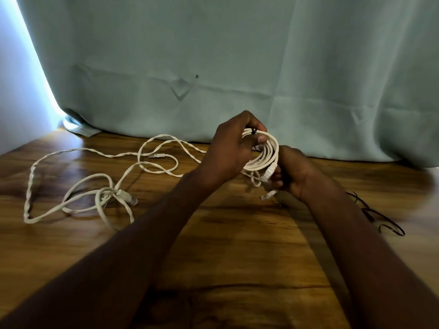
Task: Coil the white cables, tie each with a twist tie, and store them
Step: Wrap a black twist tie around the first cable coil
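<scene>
A coiled white cable [269, 150] is held above the wooden table [225, 245] near the middle. My left hand [234, 148] grips the coil's top left, thumb across the loops. A small dark twist tie [253, 132] sits on the coil's top by my fingers. My right hand [293, 173] pinches the coil's lower right at a white plug [268, 173]. A second plug [268, 194] dangles below. Loose white cables [99, 176] lie tangled on the table to the left, with plugs showing.
A pale green curtain [237, 67] hangs behind the table and rests on its far edge. Thin dark twist ties [380, 217] lie on the table at the right, beside my right forearm. Bright light shows at the curtain's left edge.
</scene>
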### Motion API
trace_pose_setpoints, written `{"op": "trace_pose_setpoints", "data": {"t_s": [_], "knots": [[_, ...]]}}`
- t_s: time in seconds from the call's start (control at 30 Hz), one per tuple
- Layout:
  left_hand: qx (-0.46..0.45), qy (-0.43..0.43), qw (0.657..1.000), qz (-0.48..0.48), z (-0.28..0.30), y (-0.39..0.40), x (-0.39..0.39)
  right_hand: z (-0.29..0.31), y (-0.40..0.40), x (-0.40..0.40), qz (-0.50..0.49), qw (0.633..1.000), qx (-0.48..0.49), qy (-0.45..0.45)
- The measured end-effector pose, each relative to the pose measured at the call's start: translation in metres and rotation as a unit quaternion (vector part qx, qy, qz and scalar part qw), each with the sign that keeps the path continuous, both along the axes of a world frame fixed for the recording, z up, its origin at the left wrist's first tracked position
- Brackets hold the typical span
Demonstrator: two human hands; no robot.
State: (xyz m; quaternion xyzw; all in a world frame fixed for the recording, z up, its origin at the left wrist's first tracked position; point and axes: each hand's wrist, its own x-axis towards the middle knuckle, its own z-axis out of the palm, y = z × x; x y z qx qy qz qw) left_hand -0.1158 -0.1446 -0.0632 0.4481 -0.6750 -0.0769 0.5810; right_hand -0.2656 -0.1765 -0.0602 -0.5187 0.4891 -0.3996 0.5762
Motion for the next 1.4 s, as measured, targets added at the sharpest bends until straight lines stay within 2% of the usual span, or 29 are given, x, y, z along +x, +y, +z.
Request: {"op": "trace_pose_setpoints", "data": {"t_s": [0.07, 0.13, 0.17, 0.2, 0.27, 0.37, 0.47, 0.6, 0.63, 0.77, 0.8, 0.83, 0.93, 1.0, 1.07, 1.23, 1.4], "knots": [[0.020, 0.023, 0.999, 0.015, -0.002, -0.002, 0.004, 0.001, 0.009, 0.005, -0.116, 0.983, -0.120, 0.070], [0.036, 0.036, 0.998, 0.026, -0.005, -0.004, 0.008, 0.002, 0.009, 0.006, -0.256, 0.916, -0.275, 0.142], [0.044, 0.039, 0.998, 0.032, -0.007, -0.005, 0.010, 0.004, 0.008, 0.006, -0.293, 0.877, -0.349, 0.150], [0.052, 0.043, 0.997, 0.037, -0.009, -0.007, 0.012, 0.007, 0.011, 0.007, -0.295, 0.847, -0.421, 0.135], [0.075, 0.068, 0.994, 0.029, -0.009, -0.009, 0.015, 0.009, 0.019, 0.013, -0.224, 0.804, -0.536, 0.129], [0.119, 0.146, 0.982, 0.007, -0.005, -0.011, 0.019, -0.006, 0.019, 0.026, -0.124, 0.773, -0.561, 0.269], [0.163, 0.251, 0.954, -0.015, 0.001, -0.010, 0.026, -0.011, 0.012, 0.027, -0.076, 0.804, -0.495, 0.322], [0.239, 0.345, 0.901, -0.116, -0.001, -0.008, 0.028, -0.012, 0.013, 0.027, -0.028, 0.802, -0.471, 0.367], [0.249, 0.359, 0.890, -0.132, -0.002, -0.009, 0.027, -0.013, 0.014, 0.030, -0.020, 0.814, -0.459, 0.356], [0.249, 0.417, 0.851, -0.202, -0.001, -0.010, 0.032, -0.005, 0.016, 0.032, -0.005, 0.934, -0.316, 0.168], [0.237, 0.405, 0.861, -0.197, -0.001, -0.010, 0.034, -0.002, 0.019, 0.031, -0.008, 0.952, -0.281, 0.122], [0.217, 0.369, 0.889, -0.165, -0.002, -0.010, 0.034, 0.001, 0.020, 0.030, -0.005, 0.967, -0.245, 0.069], [0.141, 0.199, 0.970, -0.004, -0.007, -0.011, 0.028, 0.009, 0.029, 0.026, 0.017, 0.983, -0.155, -0.094], [0.094, 0.050, 0.991, 0.080, -0.014, -0.014, 0.025, 0.011, 0.028, 0.023, 0.010, 0.980, -0.165, -0.107], [0.079, -0.044, 0.989, 0.118, -0.019, -0.016, 0.024, 0.011, 0.028, 0.023, 0.004, 0.976, -0.199, -0.084], [0.045, -0.110, 0.986, 0.116, -0.025, -0.020, 0.024, 0.010, 0.023, 0.021, -0.003, 0.970, -0.221, -0.103], [0.070, -0.075, 0.995, 0.001, -0.023, -0.014, 0.018, 0.014, 0.017, 0.012, -0.003, 0.968, -0.082, -0.239]]}}
